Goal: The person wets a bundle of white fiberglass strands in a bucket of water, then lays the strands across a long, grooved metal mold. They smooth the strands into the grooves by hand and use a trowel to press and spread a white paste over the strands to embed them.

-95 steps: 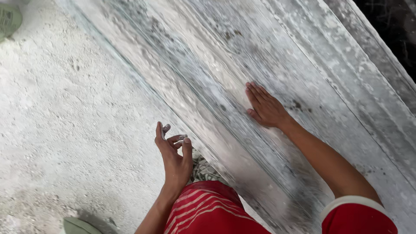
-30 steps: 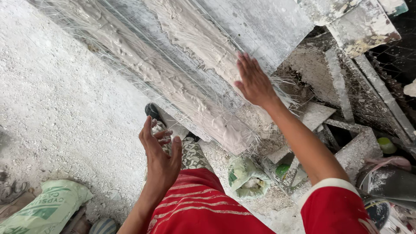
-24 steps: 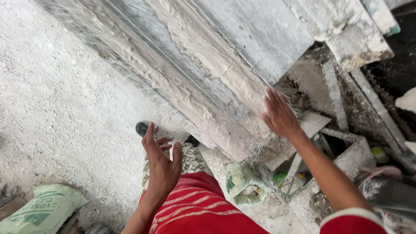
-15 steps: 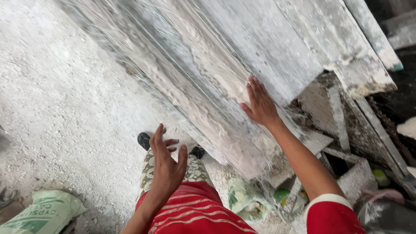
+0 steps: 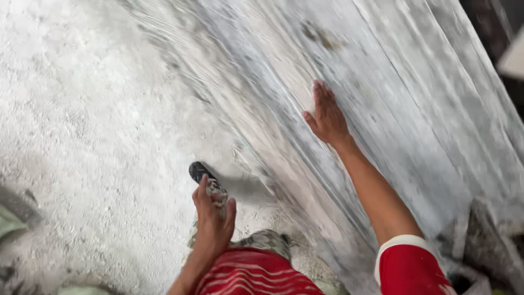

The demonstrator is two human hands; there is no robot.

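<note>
I see my right hand [image 5: 327, 117] laid flat on the big grey-white slab [image 5: 382, 109] that runs across the upper right of the frame, fingers [image 5: 322, 95] straight and pressed together against its streaked face. The picture is motion-blurred, so I cannot tell how the slab is supported. My left hand [image 5: 213, 221] hangs free at lower centre, above the dusty concrete floor [image 5: 82, 136], fingers loosely spread and holding nothing. One dark shoe [image 5: 201, 172] pokes out just past it. I judge the step in hand is steadying the slab while walking alongside it; the next move would call for firm palm contact and careful footing. Count: one slab, one shoe, two hands.
</note>
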